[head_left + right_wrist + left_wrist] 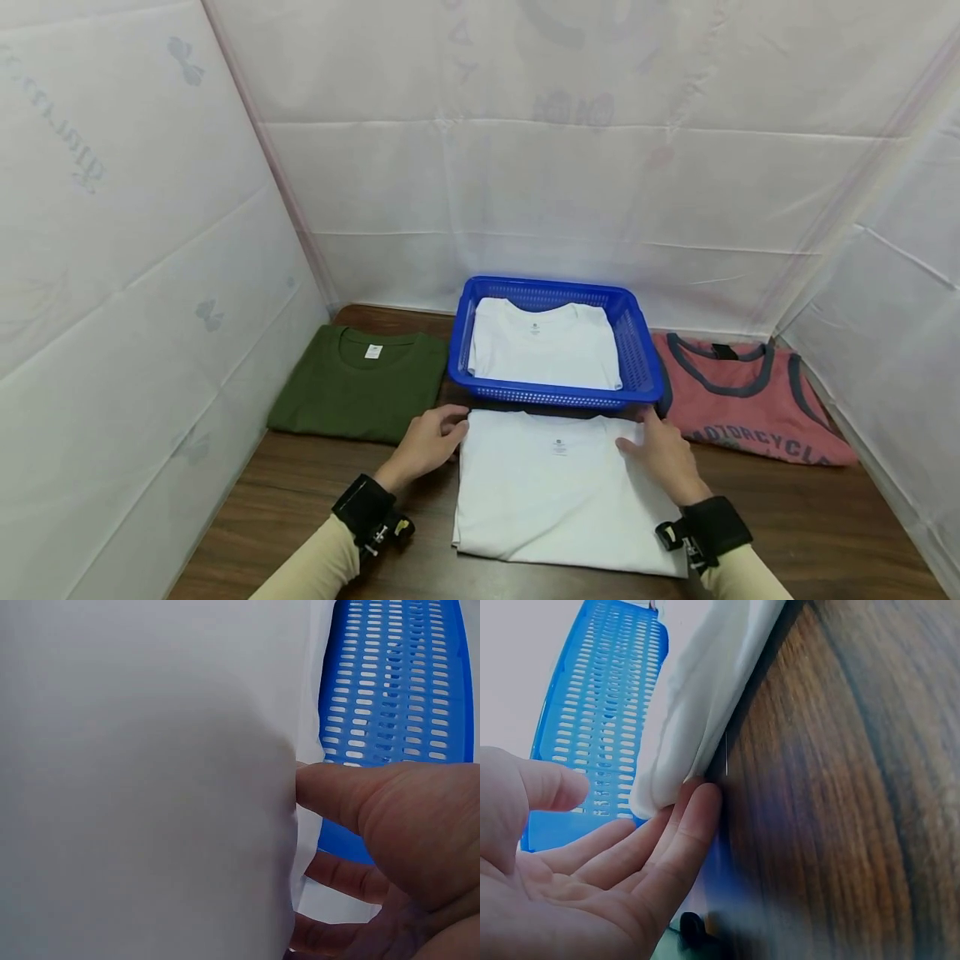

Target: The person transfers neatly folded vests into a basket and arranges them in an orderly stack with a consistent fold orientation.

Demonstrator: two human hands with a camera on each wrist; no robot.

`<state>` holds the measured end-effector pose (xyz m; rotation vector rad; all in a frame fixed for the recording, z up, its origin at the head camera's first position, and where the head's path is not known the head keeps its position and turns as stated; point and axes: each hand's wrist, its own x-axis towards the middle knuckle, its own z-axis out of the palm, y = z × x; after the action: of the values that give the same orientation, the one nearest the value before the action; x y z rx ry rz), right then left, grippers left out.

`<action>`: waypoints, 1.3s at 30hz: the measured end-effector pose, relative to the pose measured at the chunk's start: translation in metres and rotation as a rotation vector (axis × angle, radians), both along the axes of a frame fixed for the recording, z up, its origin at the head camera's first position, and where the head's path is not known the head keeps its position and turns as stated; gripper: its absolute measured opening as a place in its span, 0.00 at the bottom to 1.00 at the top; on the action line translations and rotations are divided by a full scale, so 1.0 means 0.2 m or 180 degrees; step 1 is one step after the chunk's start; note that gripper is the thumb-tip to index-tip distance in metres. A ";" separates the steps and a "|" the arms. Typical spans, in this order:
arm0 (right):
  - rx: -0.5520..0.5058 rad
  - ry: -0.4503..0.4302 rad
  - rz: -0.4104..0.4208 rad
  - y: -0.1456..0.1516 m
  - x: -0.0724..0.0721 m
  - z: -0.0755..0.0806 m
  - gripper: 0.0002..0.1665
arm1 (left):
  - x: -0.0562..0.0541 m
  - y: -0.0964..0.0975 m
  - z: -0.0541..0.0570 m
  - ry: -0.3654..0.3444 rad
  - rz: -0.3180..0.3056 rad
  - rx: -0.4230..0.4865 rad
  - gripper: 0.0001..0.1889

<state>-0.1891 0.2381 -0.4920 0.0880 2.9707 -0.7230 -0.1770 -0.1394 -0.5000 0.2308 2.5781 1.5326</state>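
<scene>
A folded white T-shirt lies flat on the wooden table, its neckline toward a blue basket. Inside the basket is another folded white T-shirt. At the near shirt's far left corner is my left hand, fingers extended; in the left wrist view its fingertips meet the folded edge, the thumb standing apart. My right hand is at the far right corner, its thumb over the cloth and the fingers spread along the edge. Fabric hides the right fingertips in the right wrist view.
To the left lies a folded dark green T-shirt. A folded red top with dark trim and lettering lies on the right, close to the basket. White sheets enclose the back and sides of the wooden table.
</scene>
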 end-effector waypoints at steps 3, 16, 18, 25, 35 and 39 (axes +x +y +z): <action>0.0012 0.0038 0.0011 -0.01 0.00 0.00 0.32 | 0.00 0.00 0.00 -0.0023 0.0052 -0.0024 0.19; 0.0038 0.0161 0.0021 -0.03 0.00 -0.02 0.31 | -0.01 0.04 0.04 -0.0368 0.0230 0.0397 0.19; 0.0039 0.0170 0.0021 -0.03 0.00 -0.02 0.31 | -0.01 0.04 0.04 -0.0407 0.0262 0.0486 0.19; 0.0030 0.0185 0.0058 -0.03 0.00 -0.03 0.30 | -0.03 0.04 0.00 -0.0545 0.0450 0.0689 0.18; 0.0008 0.0057 -0.0019 -0.05 0.00 -0.03 0.32 | -0.05 0.04 -0.02 -0.0830 0.0423 0.0746 0.25; 0.0044 -0.0083 -0.0081 -0.06 -0.01 -0.03 0.35 | -0.05 0.03 -0.02 -0.0995 0.0367 0.0727 0.29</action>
<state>-0.1920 0.2261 -0.4977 0.1352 2.9553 -0.6990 -0.1878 -0.1325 -0.5033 -0.1295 2.2114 1.7446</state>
